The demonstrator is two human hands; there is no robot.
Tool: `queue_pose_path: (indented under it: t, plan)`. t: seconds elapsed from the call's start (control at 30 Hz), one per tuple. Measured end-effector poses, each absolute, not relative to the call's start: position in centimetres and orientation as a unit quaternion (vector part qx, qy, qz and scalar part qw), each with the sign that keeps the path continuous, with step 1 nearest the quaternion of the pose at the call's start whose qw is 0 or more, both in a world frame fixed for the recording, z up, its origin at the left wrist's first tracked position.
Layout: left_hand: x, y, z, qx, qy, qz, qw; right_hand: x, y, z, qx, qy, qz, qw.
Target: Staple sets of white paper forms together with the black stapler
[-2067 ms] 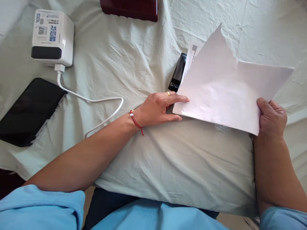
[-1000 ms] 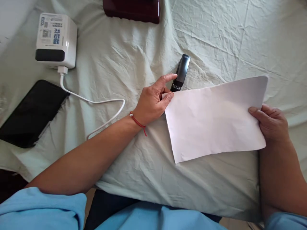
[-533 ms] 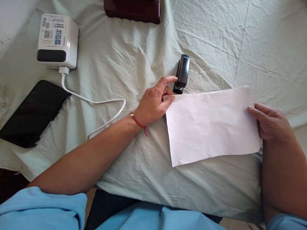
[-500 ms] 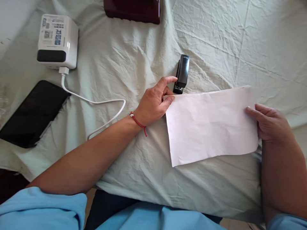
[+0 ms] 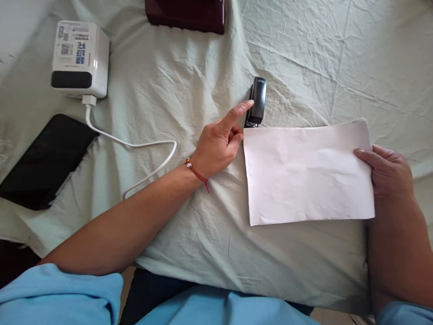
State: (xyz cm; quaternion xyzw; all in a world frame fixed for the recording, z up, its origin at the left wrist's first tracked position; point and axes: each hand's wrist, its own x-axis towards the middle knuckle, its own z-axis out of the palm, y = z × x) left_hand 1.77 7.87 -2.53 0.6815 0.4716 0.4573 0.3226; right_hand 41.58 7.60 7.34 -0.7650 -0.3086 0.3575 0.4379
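I have the paper (image 5: 307, 174) pinched in the right hand (image 5: 392, 171).
Its long side runs across towards the left hand (image 5: 219, 144), half-curled; whether that grips the near corner, I can't tell. Just beyond that corner, the stapler (image 5: 259, 101) points away lengthwise, nearer my left, index finger at its side. Leftward lie a phone (image 5: 47, 160) and cable (image 5: 142, 143); farther, a white box (image 5: 81, 58) and dark red box (image 5: 186, 16).
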Motion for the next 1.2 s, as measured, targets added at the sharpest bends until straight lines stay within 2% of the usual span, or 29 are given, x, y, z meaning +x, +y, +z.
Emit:
queue_pose_path:
  t: [0.3,0.57,0.77,0.87,1.0,1.07,1.2]
  plan:
    - [1.3,8.3,-3.2,0.714,0.453,0.455,0.279,41.4,7.7,7.2,-0.771,-0.3,0.342,0.447]
    - [1.5,8.0,-2.1,0.719,0.448,0.453,0.277,42.0,7.6,8.6,-0.808,-0.296,0.361,0.359]
    - [1.5,7.7,-1.7,0.682,0.497,0.45,0.291,40.3,7.1,9.6,-0.809,-0.284,0.375,0.351]
    - [1.1,7.8,-1.8,0.666,0.485,0.511,0.246,39.9,6.8,9.6,-0.804,-0.286,0.397,0.339]
    - [0.9,7.6,-1.2,0.739,0.358,0.546,0.166,40.1,6.4,9.4,-0.798,-0.292,0.429,0.307]
    - [1.0,7.3,-0.6,0.759,0.342,0.524,0.182,40.0,6.2,9.3,-0.795,-0.307,0.422,0.31]
    - [1.3,7.0,0.1,0.757,0.403,0.452,0.243,38.9,5.3,9.2,-0.779,-0.339,0.402,0.341]
